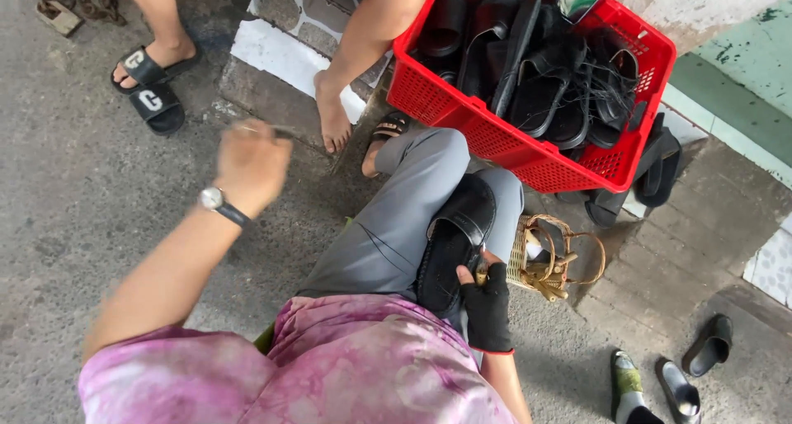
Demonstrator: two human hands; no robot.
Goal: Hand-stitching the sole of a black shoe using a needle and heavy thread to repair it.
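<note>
I see my gloved right hand (pixel 487 307) pressing a black leather sandal (pixel 455 241) on my knee; my left hand (pixel 252 162) is raised, fist closed.

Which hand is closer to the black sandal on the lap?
Right. The gloved right hand holds the black sandal at its near end; the left hand is raised out to the side, well clear.

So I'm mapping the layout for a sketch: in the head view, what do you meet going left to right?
Black slides on a person's feet → left hand raised, wristwatch → black sandal on the lap, held by the gloved right hand → woven basket → loose sandals.
</note>
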